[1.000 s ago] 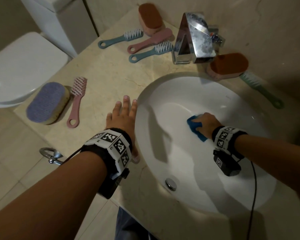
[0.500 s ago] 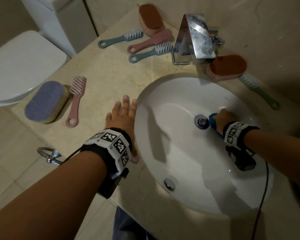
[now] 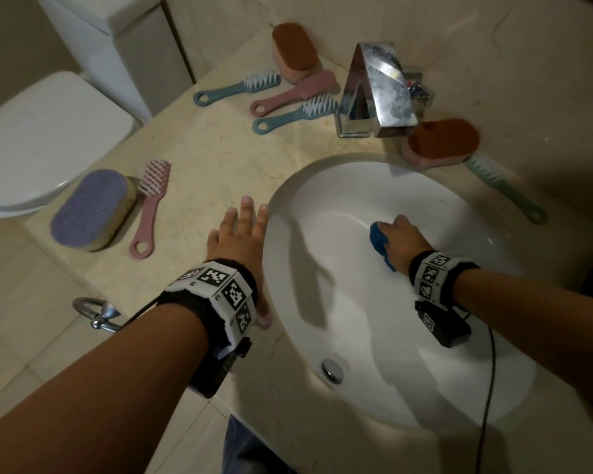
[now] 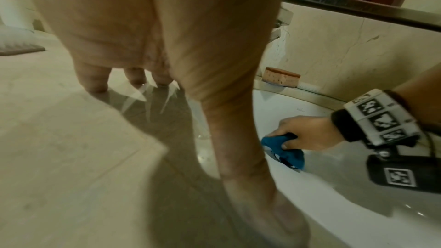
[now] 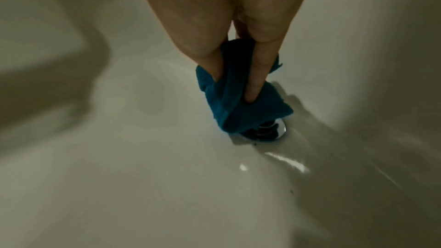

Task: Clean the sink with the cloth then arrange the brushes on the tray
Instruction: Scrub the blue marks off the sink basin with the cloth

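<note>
My right hand [image 3: 396,234] grips a crumpled blue cloth [image 3: 379,239] and presses it onto the bottom of the white sink [image 3: 322,200]. In the right wrist view the cloth [image 5: 238,105] partly covers the chrome drain [image 5: 272,132]. My left hand [image 3: 243,230] lies flat and open on the marble counter [image 3: 202,148], just left of the sink rim. Blue brushes [image 3: 237,88] [image 3: 295,116] and a pink brush [image 3: 295,92] lie left of the faucet. Another pink brush [image 3: 149,206] lies at the counter's left. A green brush [image 3: 504,189] lies behind the sink at right.
A chrome faucet [image 3: 377,90] stands behind the sink. Orange scrub pads [image 3: 295,51] [image 3: 442,142] flank it, and a purple one [image 3: 91,208] sits at the counter's left edge. A toilet [image 3: 31,142] stands to the left. A towel ring [image 3: 96,313] hangs below the counter front.
My right hand swept the cloth right, baring the drain, then back left over it. The left hand has stayed put.
</note>
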`<state>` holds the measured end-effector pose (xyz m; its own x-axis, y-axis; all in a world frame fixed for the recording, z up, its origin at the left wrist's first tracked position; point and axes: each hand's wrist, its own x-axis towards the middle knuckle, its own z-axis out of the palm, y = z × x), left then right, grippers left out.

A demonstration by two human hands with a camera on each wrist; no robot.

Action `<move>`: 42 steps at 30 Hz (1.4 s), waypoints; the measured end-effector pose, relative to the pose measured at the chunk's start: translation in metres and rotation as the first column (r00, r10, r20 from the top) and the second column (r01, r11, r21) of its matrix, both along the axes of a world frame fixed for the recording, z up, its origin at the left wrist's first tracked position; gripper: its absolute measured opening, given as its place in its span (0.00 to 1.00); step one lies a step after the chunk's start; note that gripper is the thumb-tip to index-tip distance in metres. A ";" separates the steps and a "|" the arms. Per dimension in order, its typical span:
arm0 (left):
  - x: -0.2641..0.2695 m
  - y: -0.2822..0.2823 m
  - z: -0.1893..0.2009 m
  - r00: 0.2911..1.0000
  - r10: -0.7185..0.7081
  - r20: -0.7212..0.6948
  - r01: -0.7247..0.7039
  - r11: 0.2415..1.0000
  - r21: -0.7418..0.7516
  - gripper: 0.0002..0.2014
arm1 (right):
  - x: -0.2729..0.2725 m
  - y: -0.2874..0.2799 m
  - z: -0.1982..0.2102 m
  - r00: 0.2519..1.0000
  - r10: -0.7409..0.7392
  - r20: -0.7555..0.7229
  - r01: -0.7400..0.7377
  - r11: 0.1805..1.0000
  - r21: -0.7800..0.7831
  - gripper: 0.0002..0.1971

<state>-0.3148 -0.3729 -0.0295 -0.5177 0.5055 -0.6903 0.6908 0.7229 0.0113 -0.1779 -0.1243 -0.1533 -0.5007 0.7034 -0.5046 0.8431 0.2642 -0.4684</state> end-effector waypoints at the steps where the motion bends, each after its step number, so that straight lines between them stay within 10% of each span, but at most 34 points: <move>1: 0.000 0.000 -0.001 1.000 -0.004 -0.002 0.004 1.000 0.000 0.80 | -0.006 -0.001 -0.007 0.997 0.072 0.017 -0.073 0.996 0.042 0.17; 8: -0.001 0.001 -0.004 1.000 -0.010 -0.009 0.010 1.000 -0.016 0.80 | -0.007 0.001 -0.011 0.719 0.402 0.567 -0.572 0.805 0.155 0.35; 16: 0.000 0.000 0.001 1.000 0.017 0.009 -0.017 1.000 0.005 0.80 | 0.020 -0.050 0.020 0.611 0.742 0.276 -0.746 0.656 -0.114 0.19; 23: -0.001 0.000 0.002 1.000 0.022 0.019 -0.022 1.000 0.002 0.80 | 0.050 0.002 0.009 0.776 0.523 0.351 -0.550 0.835 -0.028 0.10; 28: 0.000 0.000 0.003 1.000 0.018 0.012 -0.018 1.000 0.001 0.79 | 0.078 -0.016 0.022 0.448 0.748 0.490 -0.721 0.626 -0.296 0.02; 31: 0.000 0.000 0.003 1.000 0.018 0.012 -0.018 1.000 0.006 0.79 | 0.094 -0.044 0.035 0.221 0.882 0.416 -0.737 0.430 -0.521 0.19; 42: 0.000 0.000 0.007 1.000 -0.016 -0.015 0.016 1.000 -0.010 0.78 | 0.094 -0.087 0.064 0.194 0.930 0.313 -0.670 0.359 -0.650 0.28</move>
<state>-0.3145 -0.3732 -0.0228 -0.5203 0.5067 -0.6874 0.7024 0.7118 -0.0069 -0.0838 -0.2111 -0.0894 -0.2062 -0.1707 -0.9635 0.3224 0.9178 -0.2316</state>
